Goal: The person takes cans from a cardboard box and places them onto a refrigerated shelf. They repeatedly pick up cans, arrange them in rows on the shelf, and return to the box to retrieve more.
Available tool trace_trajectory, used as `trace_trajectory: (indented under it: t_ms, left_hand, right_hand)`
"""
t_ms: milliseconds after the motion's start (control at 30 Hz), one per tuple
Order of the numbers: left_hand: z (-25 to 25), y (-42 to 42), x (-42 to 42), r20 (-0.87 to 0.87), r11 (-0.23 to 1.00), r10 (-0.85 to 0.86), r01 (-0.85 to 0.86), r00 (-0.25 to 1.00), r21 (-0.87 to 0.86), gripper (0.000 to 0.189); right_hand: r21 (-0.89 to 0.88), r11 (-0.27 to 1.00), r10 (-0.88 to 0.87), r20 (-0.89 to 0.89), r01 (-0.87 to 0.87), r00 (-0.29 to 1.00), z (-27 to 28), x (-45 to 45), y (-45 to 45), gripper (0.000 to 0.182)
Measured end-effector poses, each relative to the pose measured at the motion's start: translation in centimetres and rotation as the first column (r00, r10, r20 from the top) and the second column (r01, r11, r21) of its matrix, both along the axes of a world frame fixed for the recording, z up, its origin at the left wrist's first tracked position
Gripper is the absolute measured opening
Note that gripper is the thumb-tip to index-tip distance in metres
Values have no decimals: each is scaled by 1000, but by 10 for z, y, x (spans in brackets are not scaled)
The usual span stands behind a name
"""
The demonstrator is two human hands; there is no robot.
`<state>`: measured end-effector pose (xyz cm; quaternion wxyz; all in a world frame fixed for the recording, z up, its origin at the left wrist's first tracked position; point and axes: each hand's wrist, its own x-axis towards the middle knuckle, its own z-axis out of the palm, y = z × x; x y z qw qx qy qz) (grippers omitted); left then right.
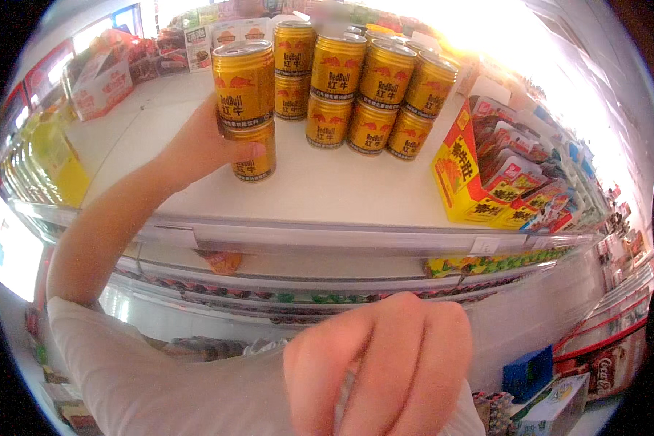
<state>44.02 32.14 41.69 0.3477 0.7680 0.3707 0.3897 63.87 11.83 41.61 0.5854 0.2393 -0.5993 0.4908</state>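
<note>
My left hand [207, 144] reaches onto a white store shelf [305, 191] and grips a stack of two gold Red Bull cans. Its thumb lies across the front of the lower can [259, 163]; the other fingers are hidden behind. The upper can [243, 87] rests on top, slightly tilted in view. Just right of this stack stand more gold Red Bull cans [335, 68], two high in rows. Close to the camera, in front of the shelf edge, is my right hand [392, 359] with its fingers curled. Its palm is hidden, so whether it holds anything cannot be seen.
A red and yellow display box [458, 169] of snack packets stands at the shelf's right. Yellow packages [60, 158] line the left end, with a white and red carton [103, 87] farther back. The shelf's front rail [332, 240] runs above lower shelves. A blue box [528, 373] sits low right.
</note>
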Motion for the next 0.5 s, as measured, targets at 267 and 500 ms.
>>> trace_trajectory:
  t_ms: [267, 500]
  left_hand:
    - [-18, 23, -20, 181, 995, -103, 104, 978, 8, 92]
    - [-31, 29, -15, 370, 979, -206, 189, 906, 82, 112]
  right_hand:
    - [86, 995, 47, 1, -47, 999, -6, -2, 16, 17]
    - [176, 951, -266, 41, 255, 963, -9, 24, 37, 21]
